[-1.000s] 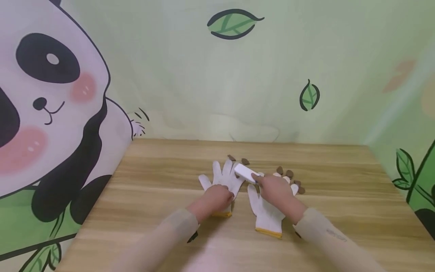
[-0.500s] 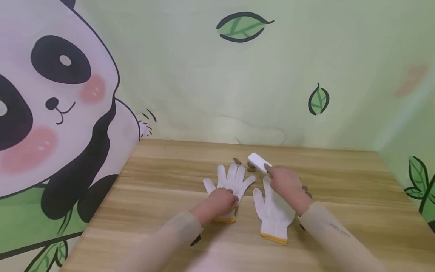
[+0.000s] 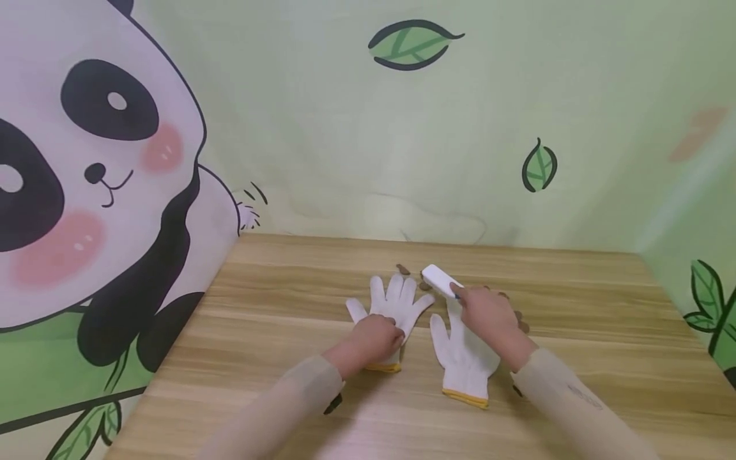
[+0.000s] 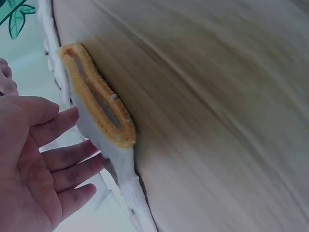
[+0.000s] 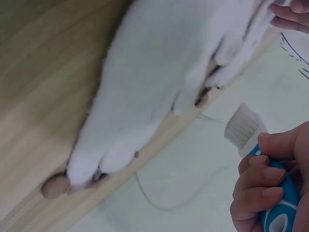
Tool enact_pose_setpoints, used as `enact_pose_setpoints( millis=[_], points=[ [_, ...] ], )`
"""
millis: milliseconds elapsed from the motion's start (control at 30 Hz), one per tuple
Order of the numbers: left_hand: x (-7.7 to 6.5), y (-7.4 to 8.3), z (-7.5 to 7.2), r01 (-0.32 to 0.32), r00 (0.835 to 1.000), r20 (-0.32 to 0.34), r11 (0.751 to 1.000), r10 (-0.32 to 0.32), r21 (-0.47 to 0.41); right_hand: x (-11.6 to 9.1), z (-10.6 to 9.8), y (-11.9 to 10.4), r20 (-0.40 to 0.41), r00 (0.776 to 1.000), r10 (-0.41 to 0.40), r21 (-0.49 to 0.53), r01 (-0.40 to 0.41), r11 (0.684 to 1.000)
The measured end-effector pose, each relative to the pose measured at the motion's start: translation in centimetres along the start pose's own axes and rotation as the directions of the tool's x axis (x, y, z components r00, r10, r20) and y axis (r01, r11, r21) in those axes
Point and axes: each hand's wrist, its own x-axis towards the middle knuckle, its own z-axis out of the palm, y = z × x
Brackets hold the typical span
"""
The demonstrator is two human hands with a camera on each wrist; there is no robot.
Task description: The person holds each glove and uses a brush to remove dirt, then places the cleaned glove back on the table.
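Two white knit gloves with yellow cuffs lie flat on a wooden table, fingers pointing away. My left hand (image 3: pixel 376 338) rests on the left glove (image 3: pixel 395 291); in the left wrist view its fingers (image 4: pixel 72 157) are loosely extended against the glove beside the yellow cuff (image 4: pixel 96 96). My right hand (image 3: pixel 489 317) grips a brush (image 3: pixel 441 279) by its blue and white handle (image 5: pixel 281 200). The brush's pale bristles (image 5: pixel 241 126) are apart from the glove in the right wrist view. Below that hand lies the right glove (image 3: pixel 466 367), its farther fingers partly hidden.
Small brown flat pieces (image 3: pixel 402 269) lie by the gloves' fingertips; another brown piece (image 5: pixel 55 186) touches a right glove fingertip. The wooden table (image 3: pixel 299 255) ends at a green wall (image 3: pixel 310 128) with a panda picture. A dark object (image 3: pixel 333 404) shows under the left sleeve.
My right hand has carried the brush off the left glove's little finger, rightward and away, to near the right glove's index finger. My left hand stays on the left glove. The head view shifted slightly.
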Motion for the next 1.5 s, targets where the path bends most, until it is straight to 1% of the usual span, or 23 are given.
enact_pose_setpoints(
  millis=[133,200,300,367,433,533,567,633,733,800,867,1000,1100,1200,1367,1433,1500],
  points=[
    [0.3,-0.3,0.0,0.026,1.0,0.017,0.997,-0.025,-0.071,-0.7,-0.5,0.3,-0.039,0.999,0.0,0.042,0.001,0.999],
    [0.3,-0.7,-0.2,0.026,1.0,0.008,0.993,-0.026,-0.115,-1.1,-0.8,0.3,-0.05,0.999,-0.009,0.063,0.012,0.998],
    [-0.1,-1.4,-0.8,0.009,0.999,-0.037,0.986,-0.015,-0.166,-1.6,-1.2,0.4,-0.073,0.997,-0.024,0.078,0.03,0.996],
    [-0.7,-1.9,-1.3,0.015,0.998,-0.05,0.977,-0.026,-0.211,-2.0,-1.4,0.1,-0.084,0.996,-0.038,0.075,0.045,0.996],
    [-1.5,-2.3,-1.5,0.038,0.998,-0.048,0.967,-0.051,-0.25,-2.3,-1.6,-0.1,-0.084,0.995,-0.046,0.076,0.052,0.996],
    [-2.7,-2.6,-1.5,0.081,0.995,-0.027,0.956,-0.092,-0.281,-2.8,-1.9,-0.5,-0.052,0.998,-0.036,0.105,0.041,0.994],
    [-3.0,-2.7,-1.3,0.083,0.995,-0.029,0.955,-0.095,-0.285,-2.9,-1.9,-0.6,-0.04,0.999,-0.031,0.118,0.036,0.992],
    [-3.8,-2.7,-1.1,0.081,0.995,-0.031,0.959,-0.093,-0.272,-3.1,-1.8,-0.9,-0.021,0.999,-0.032,0.143,0.035,0.989],
    [-4.8,-2.6,-1.0,0.053,0.995,-0.066,0.97,-0.07,-0.238,-3.4,-1.6,-1.4,-0.012,0.998,-0.057,0.161,0.058,0.985],
    [-5.4,-2.4,-1.1,0.04,0.994,-0.089,0.976,-0.06,-0.212,-3.5,-1.3,-1.7,-0.014,0.997,-0.078,0.155,0.08,0.985],
    [-5.8,-2.3,-1.2,0.028,0.993,-0.108,0.983,-0.048,-0.182,-3.6,-1.0,-2.0,-0.015,0.996,-0.09,0.149,0.092,0.985],
    [-6.3,-2.0,-1.5,0.019,0.993,-0.112,0.992,-0.033,-0.128,-3.7,-0.6,-2.4,-0.009,0.996,-0.088,0.15,0.089,0.985],
    [-6.5,-1.9,-1.5,0.009,0.993,-0.117,0.994,-0.021,-0.105,-3.7,-0.6,-2.7,-0.007,0.996,-0.085,0.157,0.085,0.984],
    [-6.6,-1.8,-1.1,-0.005,0.991,-0.132,0.995,-0.008,-0.102,-3.8,-0.5,-3.2,-0.003,0.995,-0.095,0.162,0.095,0.982],
    [-6.6,-1.6,-0.5,-0.002,0.989,-0.146,0.995,-0.012,-0.1,-3.8,0.2,-4.2,-0.032,0.989,-0.142,0.15,0.145,0.978],
    [-6.4,-1.6,-0.5,0.007,0.991,-0.131,0.995,-0.02,-0.101,-3.6,0.6,-4.8,-0.036,0.987,-0.154,0.14,0.158,0.978],
    [-6.3,-1.5,-0.4,0.013,0.995,-0.096,0.994,-0.023,-0.105,-3.5,1.0,-5.4,-0.03,0.987,-0.156,0.134,0.159,0.978]
  ],
)
